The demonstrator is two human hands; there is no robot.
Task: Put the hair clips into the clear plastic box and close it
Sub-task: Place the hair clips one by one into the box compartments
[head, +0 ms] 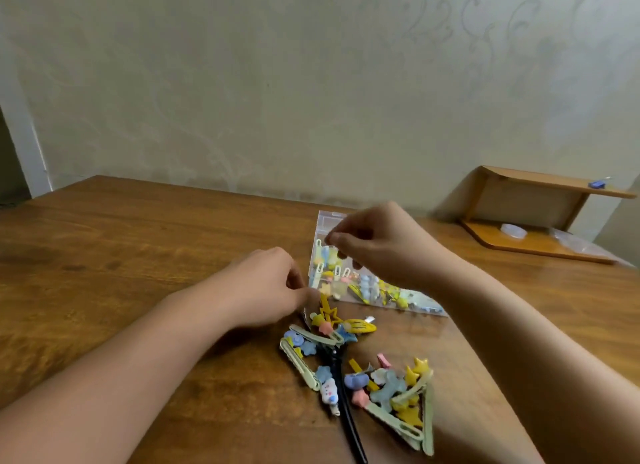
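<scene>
Grip: my right hand hovers over the clear plastic box, fingers curled; contents unclear. My left hand curled, likewise unclear.
Location: loose hair clips heaped just before the box.
Handling: light, stiff, small; pinch by the bar.

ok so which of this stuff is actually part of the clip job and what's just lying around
Part of the job:
clear plastic box, already holding some clips
loose hair clips on the table
left hand
right hand

Just lying about:
wooden shelf
small blue item on top of it
</scene>
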